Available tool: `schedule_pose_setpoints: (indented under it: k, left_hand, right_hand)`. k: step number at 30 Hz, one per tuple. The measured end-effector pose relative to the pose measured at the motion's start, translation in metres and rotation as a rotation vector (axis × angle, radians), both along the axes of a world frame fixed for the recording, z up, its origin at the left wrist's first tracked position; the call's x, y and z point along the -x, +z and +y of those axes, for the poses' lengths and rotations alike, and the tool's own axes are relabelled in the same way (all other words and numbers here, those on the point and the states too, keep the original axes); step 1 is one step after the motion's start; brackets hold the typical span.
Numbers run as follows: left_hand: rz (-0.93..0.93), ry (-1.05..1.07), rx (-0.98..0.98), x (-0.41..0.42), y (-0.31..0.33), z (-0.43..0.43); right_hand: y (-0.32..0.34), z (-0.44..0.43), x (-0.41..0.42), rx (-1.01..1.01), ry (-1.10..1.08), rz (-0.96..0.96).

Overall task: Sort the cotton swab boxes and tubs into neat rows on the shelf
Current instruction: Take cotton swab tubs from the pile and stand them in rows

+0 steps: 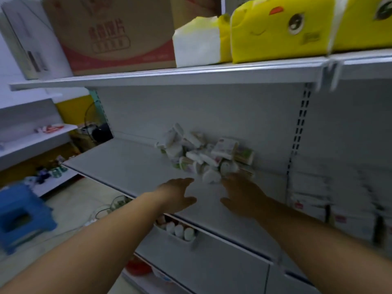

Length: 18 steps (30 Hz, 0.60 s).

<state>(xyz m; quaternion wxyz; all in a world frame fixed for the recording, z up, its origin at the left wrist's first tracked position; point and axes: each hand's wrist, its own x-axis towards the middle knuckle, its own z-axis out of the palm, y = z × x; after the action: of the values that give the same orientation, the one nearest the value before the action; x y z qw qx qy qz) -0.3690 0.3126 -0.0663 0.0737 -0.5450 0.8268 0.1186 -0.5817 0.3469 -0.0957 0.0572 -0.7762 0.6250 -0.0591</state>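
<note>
A jumbled pile of small white cotton swab boxes and tubs (203, 153) lies on the grey middle shelf (131, 164), against the back panel. Both my arms reach over the shelf's front edge. My left hand (178, 194) hovers open just left of the pile's near edge, fingers straight, holding nothing. My right hand (241, 194) has its fingertips at the nearest tubs (229, 167); the picture is blurred and I cannot tell whether it touches or holds one.
The shelf above (191, 73) carries a cardboard box (112, 32) and yellow tissue packs (282, 28). Small bottles (179, 229) sit in a tray on the lower shelf. White packets (314, 200) fill the bay to the right. A blue stool (21, 217) stands on the floor at left.
</note>
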Motion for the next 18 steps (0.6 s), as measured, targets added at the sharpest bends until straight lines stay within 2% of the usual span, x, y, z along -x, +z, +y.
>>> schedule_pose_setpoints:
  k: [6,10,13,15,18]
  left_hand:
    - [0.047,-0.014,0.035,-0.025,-0.024,-0.058]
    - [0.252,-0.021,0.216,-0.041,-0.032,-0.104]
    - [0.505,0.085,0.331,-0.059,-0.045,-0.132]
    - [0.682,0.216,0.246,-0.069,-0.054,-0.149]
    - [0.773,0.305,0.058,-0.070,-0.062,-0.173]
  right_hand:
    - [-0.009,-0.039,-0.024,0.170,-0.194,-0.040]
    - [-0.014,-0.047,-0.040,0.278,-0.389,0.036]
    - [-0.009,-0.049,-0.058,0.394,-0.465,0.009]
    - [-0.007,-0.055,-0.076,0.485,-0.380,-0.026]
    - [-0.005,-0.071,-0.110,0.469,-0.275,0.011]
